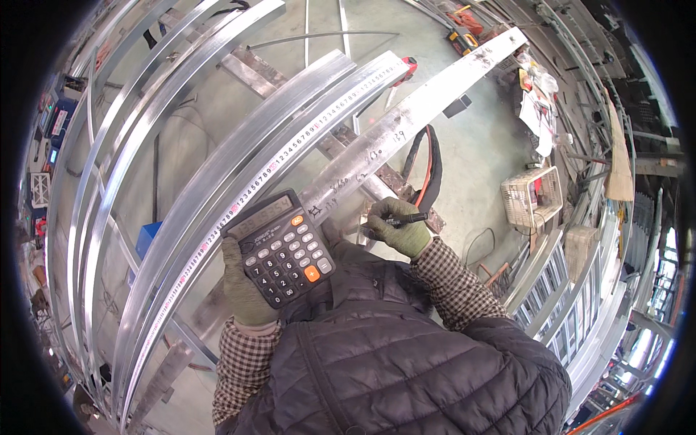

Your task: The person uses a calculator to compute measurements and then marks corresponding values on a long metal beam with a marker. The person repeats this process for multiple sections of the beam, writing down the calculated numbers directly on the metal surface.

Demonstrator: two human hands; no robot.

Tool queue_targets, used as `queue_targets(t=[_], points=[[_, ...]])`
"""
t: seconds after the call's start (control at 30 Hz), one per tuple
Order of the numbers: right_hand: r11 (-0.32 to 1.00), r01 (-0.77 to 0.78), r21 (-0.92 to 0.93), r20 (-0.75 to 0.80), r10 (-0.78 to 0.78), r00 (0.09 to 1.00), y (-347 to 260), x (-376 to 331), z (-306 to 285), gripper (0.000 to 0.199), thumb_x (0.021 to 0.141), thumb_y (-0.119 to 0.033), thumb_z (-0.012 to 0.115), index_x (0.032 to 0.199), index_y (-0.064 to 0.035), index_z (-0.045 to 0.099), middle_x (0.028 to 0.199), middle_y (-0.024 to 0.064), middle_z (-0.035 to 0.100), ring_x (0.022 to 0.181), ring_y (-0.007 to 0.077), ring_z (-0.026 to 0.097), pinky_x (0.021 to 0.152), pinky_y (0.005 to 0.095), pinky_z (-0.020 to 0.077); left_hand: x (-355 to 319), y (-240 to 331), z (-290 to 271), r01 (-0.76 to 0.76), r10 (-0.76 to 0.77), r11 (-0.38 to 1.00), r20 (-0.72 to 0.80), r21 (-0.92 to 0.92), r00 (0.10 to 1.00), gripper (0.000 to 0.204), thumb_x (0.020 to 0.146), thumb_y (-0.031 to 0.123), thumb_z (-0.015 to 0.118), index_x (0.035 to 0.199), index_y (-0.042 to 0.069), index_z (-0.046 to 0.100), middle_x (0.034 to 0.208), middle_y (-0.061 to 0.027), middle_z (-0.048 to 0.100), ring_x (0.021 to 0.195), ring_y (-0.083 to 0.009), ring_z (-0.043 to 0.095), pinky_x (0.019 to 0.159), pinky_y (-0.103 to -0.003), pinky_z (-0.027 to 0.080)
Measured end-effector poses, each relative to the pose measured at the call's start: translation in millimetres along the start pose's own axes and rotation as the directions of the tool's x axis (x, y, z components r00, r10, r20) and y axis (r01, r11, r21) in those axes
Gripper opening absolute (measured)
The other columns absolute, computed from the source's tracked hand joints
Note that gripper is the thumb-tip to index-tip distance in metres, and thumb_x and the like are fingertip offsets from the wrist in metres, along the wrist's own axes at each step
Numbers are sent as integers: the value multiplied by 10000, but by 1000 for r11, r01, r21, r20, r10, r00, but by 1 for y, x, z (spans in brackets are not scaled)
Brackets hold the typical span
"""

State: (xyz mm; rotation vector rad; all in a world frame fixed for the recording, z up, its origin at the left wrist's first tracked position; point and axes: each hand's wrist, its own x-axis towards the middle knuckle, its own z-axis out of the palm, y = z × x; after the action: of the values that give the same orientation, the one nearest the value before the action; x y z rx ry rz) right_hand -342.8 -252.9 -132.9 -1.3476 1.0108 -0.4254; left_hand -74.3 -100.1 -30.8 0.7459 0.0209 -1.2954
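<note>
My gloved left hand [245,290] is closed around the lower left edge of a black desk calculator [286,246], whose keys face up. In my gloved right hand [406,235] I grip a black marker pen [406,218]; its dark end points right. Handwritten figures run along a flat silver metal bar [420,116] just beyond my hands. To its left lies a metal profile [290,119] beside a white measuring tape [304,136] stretched out lengthwise. The tape's red case [409,67] sits at the far end.
More long metal profiles [130,123] lie to the left. A white plastic basket [533,196] stands on the floor at right, near a broom head [618,152]. A yellow and black tool [462,41] lies at the back. A dark cable loop [433,170] hangs beyond my right hand.
</note>
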Motion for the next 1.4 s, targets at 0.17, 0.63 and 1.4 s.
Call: queue_targets(t=[0.17, 0.63, 1.4], points=[[994, -94, -55, -10, 94, 996, -4, -31, 7, 148, 1061, -90, 729, 1127, 43, 734, 1045, 132, 822, 1000, 190, 807, 874, 331, 659, -11, -1, -10, 33, -32, 999, -17, 6, 999, 709, 1144, 597, 518, 1530, 4, 558, 1403, -225, 714, 1190, -333, 774, 967, -483, 698], [974, 94, -205, -151, -126, 980, -12, -77, 29, 112, 1036, -109, 786, 1075, -4, 790, 979, 66, 781, 889, 128, 735, 806, 300, 606, -29, 3, -42, 59, -58, 998, -48, 19, 997, 702, 1148, 596, 516, 1505, -5, 578, 1359, -214, 737, 1153, -313, 785, 949, -458, 701], [970, 108, -217, -35, -118, 992, -16, -30, -46, 182, 1072, -159, 747, 1151, 4, 729, 1030, 54, 787, 947, 123, 716, 866, 316, 601, -37, -53, -4, -79, 70, 995, -138, -62, 988, 601, 1134, 533, 594, 1453, 24, 628, 1291, -182, 773, 1076, -286, 811, 879, -445, 725]])
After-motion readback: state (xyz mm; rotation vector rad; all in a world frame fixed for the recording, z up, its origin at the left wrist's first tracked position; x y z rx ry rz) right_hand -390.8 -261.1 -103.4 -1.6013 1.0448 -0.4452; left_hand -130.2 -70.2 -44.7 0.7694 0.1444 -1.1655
